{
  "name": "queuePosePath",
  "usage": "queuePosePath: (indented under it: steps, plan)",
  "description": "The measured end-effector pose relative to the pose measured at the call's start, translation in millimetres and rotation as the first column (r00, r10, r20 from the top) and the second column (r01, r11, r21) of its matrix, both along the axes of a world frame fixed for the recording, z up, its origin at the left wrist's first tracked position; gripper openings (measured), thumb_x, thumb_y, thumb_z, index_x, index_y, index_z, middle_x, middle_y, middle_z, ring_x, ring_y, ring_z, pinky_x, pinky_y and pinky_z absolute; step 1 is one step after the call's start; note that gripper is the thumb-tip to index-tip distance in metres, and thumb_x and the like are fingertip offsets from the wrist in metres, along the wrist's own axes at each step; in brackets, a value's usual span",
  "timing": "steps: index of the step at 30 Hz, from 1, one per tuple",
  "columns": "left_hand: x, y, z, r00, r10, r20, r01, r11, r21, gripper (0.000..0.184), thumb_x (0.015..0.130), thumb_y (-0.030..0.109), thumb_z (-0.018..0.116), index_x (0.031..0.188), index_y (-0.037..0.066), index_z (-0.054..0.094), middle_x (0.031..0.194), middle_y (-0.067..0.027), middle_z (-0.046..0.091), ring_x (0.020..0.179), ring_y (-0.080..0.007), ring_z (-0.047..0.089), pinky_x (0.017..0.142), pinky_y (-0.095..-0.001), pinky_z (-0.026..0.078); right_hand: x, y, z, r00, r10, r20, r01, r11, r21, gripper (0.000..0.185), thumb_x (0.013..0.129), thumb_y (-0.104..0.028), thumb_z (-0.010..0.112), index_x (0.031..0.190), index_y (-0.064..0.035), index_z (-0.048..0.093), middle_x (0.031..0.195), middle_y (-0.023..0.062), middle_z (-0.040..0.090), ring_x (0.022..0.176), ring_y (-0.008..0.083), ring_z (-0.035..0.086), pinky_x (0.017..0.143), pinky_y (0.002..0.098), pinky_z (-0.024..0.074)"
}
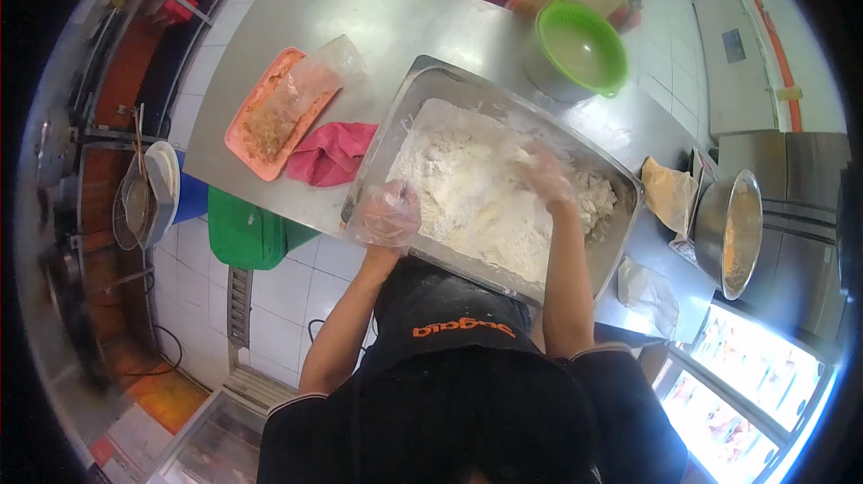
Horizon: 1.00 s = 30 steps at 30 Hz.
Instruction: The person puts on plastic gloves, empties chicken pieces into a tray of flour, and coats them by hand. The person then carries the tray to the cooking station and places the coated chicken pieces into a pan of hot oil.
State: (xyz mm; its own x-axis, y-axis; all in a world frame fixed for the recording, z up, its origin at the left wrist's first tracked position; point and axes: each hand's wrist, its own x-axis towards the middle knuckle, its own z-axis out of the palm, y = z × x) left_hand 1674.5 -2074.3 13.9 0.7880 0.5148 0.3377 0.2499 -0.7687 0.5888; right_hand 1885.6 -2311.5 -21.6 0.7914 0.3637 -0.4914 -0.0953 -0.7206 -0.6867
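A deep rectangular metal tray (493, 79) sits on the steel table, filled with white flour (476, 205). My left hand (388, 214), in a clear plastic glove, is closed at the tray's near left corner and appears to grip its rim. Over the right half of the flour is my right hand (544, 174), also gloved and dusted white. Motion smears its fingers, so I cannot tell whether they hold anything. Lumpy, flour-coated pieces (593, 201) lie along the tray's right side, close to the right hand.
Left of the tray lie a pink cloth (333, 153) and an orange tray (241, 138) with a plastic bag (334, 62). A green basket (614, 57) stands behind. To the right are a brown paper bag (670, 195) and a metal bowl (753, 237). A green bin (243, 230) stands below the table.
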Motion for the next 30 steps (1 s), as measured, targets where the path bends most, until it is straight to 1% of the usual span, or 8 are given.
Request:
queuePosePath:
  steps: [5,8,14,18,20,22,29,30]
  plan:
    - [-0.1,-0.8,3.7,0.999,-0.037,-0.022,0.037,0.998,0.046,0.009,0.086,0.016,0.064,0.082,0.009,0.063,0.069,-0.0151,0.06,0.063,-0.0372,0.06,0.056,-0.0466,0.047,-39.6,-15.1,40.2,0.92,-0.37,-0.127,0.376,0.926,0.027,0.062,0.081,-0.027,0.08,0.133,-0.0032,0.055,0.107,0.0115,0.068,0.085,0.0194,0.065,0.071,0.0351,0.0553]
    - [-2.8,-2.1,6.8,0.993,-0.08,-0.081,0.08,0.997,-0.01,0.009,0.087,0.017,0.063,0.084,0.009,0.063,0.071,-0.0154,0.061,0.065,-0.0376,0.061,0.058,-0.0467,0.047,-54.5,-17.8,66.8,0.916,-0.365,-0.165,0.375,0.926,0.035,0.058,0.084,-0.025,0.077,0.133,-0.0043,0.055,0.102,0.0091,0.07,0.087,0.0165,0.067,0.069,0.0332,0.0548]
    - [-0.9,-5.7,17.6,0.99,-0.134,0.047,0.135,0.991,-0.014,0.01,0.088,0.019,0.064,0.086,0.01,0.064,0.072,-0.0159,0.062,0.067,-0.0375,0.062,0.059,-0.0478,0.048,-51.0,-73.5,63.2,0.869,-0.225,-0.441,0.444,0.749,0.493,0.046,0.087,-0.02,0.077,0.128,-0.0064,0.059,0.096,0.008,0.069,0.086,0.0149,0.066,0.068,0.0281,0.0552]
    - [-1.7,-5.3,11.7,0.994,-0.04,-0.098,0.046,0.997,0.061,0.008,0.087,0.018,0.065,0.086,0.01,0.064,0.072,-0.0151,0.062,0.065,-0.0369,0.063,0.058,-0.0473,0.048,-42.9,-96.0,87.3,0.942,-0.331,-0.047,0.333,0.916,0.225,0.036,0.092,-0.017,0.07,0.126,-0.0089,0.061,0.101,0.0081,0.069,0.088,0.0185,0.068,0.067,0.0315,0.0566]
    - [-2.0,-4.9,12.5,0.997,-0.072,-0.04,0.072,0.997,0.008,0.011,0.089,0.017,0.066,0.086,0.006,0.065,0.067,-0.0152,0.059,0.061,-0.0352,0.059,0.057,-0.0454,0.045,-29.8,-115.4,44.9,0.799,0.277,0.535,-0.007,0.893,-0.45,0.045,0.092,-0.034,0.067,0.128,-0.0088,0.059,0.104,0.02,0.068,0.092,0.0256,0.069,0.072,0.0367,0.057]
    - [-2.8,-2.1,8.4,0.993,-0.087,-0.086,0.083,0.996,-0.04,0.011,0.089,0.017,0.066,0.086,0.006,0.066,0.067,-0.015,0.059,0.06,-0.035,0.059,0.056,-0.0446,0.045,-9.5,-101.0,-45.9,0.832,0.334,0.442,-0.034,0.827,-0.561,0.049,0.092,-0.039,0.064,0.13,-0.0083,0.057,0.101,0.0223,0.067,0.089,0.03,0.068,0.072,0.0415,0.0559]
    - [-2.8,-1.2,2.0,0.99,-0.028,-0.142,0.031,0.999,0.02,0.013,0.089,0.021,0.066,0.089,0.008,0.068,0.068,-0.0143,0.062,0.059,-0.0336,0.061,0.055,-0.0423,0.048,-62.2,91.0,-68.8,0.79,0.221,0.571,-0.093,0.965,-0.246,0.062,0.089,-0.052,0.061,0.132,-0.0081,0.053,0.096,0.0226,0.069,0.088,0.0409,0.066,0.081,0.0517,0.0518]
    - [-2.2,-2.0,5.9,0.989,-0.02,-0.145,0.024,0.999,0.024,0.013,0.089,0.021,0.066,0.089,0.008,0.068,0.068,-0.0143,0.062,0.059,-0.0336,0.061,0.055,-0.0423,0.048,-71.8,102.3,-92.8,0.738,0.41,0.536,-0.235,0.9,-0.366,0.062,0.088,-0.05,0.064,0.131,-0.0067,0.054,0.102,0.0234,0.069,0.094,0.0417,0.066,0.084,0.0508,0.0515]
